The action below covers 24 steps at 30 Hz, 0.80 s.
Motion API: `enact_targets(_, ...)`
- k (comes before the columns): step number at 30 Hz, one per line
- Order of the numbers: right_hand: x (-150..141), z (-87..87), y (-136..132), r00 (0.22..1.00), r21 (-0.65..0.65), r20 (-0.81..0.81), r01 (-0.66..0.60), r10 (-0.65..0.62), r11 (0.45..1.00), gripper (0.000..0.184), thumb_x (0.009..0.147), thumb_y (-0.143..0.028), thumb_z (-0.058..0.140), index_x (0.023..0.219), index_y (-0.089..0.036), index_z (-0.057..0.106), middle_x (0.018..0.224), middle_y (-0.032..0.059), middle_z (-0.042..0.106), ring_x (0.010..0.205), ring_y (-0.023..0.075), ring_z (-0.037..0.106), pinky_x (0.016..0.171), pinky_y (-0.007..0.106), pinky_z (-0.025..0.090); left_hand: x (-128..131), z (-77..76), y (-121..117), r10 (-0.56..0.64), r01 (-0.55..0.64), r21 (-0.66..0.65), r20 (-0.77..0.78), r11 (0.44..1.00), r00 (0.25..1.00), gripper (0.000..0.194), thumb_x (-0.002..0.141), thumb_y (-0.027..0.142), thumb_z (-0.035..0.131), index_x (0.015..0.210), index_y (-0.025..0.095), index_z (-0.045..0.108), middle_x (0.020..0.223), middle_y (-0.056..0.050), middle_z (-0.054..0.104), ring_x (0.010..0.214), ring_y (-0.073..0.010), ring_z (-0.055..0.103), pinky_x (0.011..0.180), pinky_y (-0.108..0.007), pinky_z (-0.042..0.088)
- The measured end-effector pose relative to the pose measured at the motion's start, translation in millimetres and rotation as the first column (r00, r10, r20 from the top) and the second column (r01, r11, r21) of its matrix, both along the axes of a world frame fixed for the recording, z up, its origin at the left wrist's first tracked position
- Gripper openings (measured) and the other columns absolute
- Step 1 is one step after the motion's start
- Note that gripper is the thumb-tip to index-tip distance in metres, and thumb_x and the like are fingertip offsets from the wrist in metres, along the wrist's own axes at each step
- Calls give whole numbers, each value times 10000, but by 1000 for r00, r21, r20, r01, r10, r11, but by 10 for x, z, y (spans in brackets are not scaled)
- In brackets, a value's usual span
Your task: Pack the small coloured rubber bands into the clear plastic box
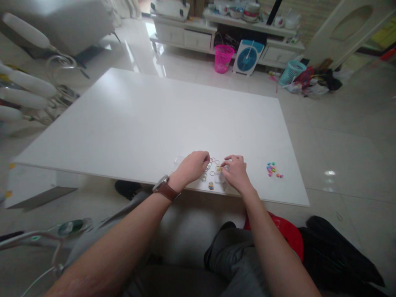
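Observation:
My left hand [198, 162], with a brown-strapped watch at the wrist, is curled at the table's near edge. Its fingertips touch down beside several loose small rings [203, 177]; whatever they grip is hidden. Over a small clear plastic box [219, 178] is my right hand [236, 170], thumb and index finger bent together at small yellow pieces by the box's top. I cannot make out what they pinch. Just in front of the box lies a small yellow-and-blue cartoon charm [210, 186]. A clear plastic case [178, 161] is partly covered by my left hand.
Colourful small pieces [271, 169] lie in a cluster on the right of the white table [173, 115]. A red stool [286, 231] and a black bag [337, 255] are below its right edge. Beyond stand a pink basket [223, 60] and a blue fan [248, 57].

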State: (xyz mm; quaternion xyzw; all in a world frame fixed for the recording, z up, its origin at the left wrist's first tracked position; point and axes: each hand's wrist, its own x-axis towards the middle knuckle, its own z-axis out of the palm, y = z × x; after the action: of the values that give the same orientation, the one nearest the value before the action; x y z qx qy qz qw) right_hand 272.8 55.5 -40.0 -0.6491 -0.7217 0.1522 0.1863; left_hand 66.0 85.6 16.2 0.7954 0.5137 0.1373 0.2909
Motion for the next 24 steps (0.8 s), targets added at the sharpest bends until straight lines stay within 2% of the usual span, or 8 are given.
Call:
enact_targets(4, -22, 70, 31, 980, 75, -198, 35, -19, 997, 93, 841, -188, 672, 792, -237, 734, 1063, 78, 701, 1113, 299, 510, 973, 504, 435, 1, 5, -3, -3, 3, -13, 26, 1000, 1000, 186, 930, 185, 550, 882, 162, 728, 876, -77, 755, 765, -187, 653, 750, -296, 477)
enact_targets(7, -44, 121, 40, 936, 101, -349, -9, 44, 995, 97, 857, -255, 704, 764, -256, 732, 1033, 60, 708, 1091, 271, 538, 1019, 487, 432, 10, 18, -10, -9, 10, -19, 59, 1000, 998, 171, 919, 191, 575, 878, 164, 739, 878, -72, 760, 750, -180, 653, 753, -291, 481)
enact_targets(10, -63, 156, 33, 899, 103, -429, -53, 92, 993, 99, 864, -317, 722, 779, -272, 746, 1051, 51, 711, 1091, 259, 558, 1017, 480, 440, 27, 31, -22, -17, 18, -16, 89, 1000, 996, 168, 917, 193, 584, 888, 167, 747, 880, -66, 764, 749, -174, 656, 765, -285, 486)
enact_targets(13, -71, 180, 23, 875, 112, -468, -77, 121, 991, 80, 860, -338, 734, 813, -278, 756, 1056, 46, 713, 1088, 253, 573, 985, 467, 458, 45, 36, -32, -21, 24, -24, 130, 999, 991, 171, 913, 184, 585, 895, 167, 754, 864, -58, 763, 742, -166, 657, 765, -278, 487)
enact_targets(18, -67, 243, 8, 855, 196, -495, -59, 151, 979, 31, 843, -252, 728, 873, -257, 723, 1015, 43, 714, 1011, 233, 616, 782, 374, 496, 59, 30, -12, 61, -39, -102, 223, 994, 973, 142, 882, 185, 626, 871, 163, 766, 832, -50, 761, 726, -153, 654, 745, -266, 489)
enact_targets(24, -97, 281, -33, 865, 332, -408, -158, 292, 930, 71, 839, -191, 721, 856, -259, 729, 927, 38, 686, 945, 222, 619, 853, 401, 507, 53, 17, 31, 208, -133, -256, 291, 957, 934, 120, 832, 211, 683, 860, 153, 784, 773, -48, 754, 690, -142, 645, 673, -251, 480)
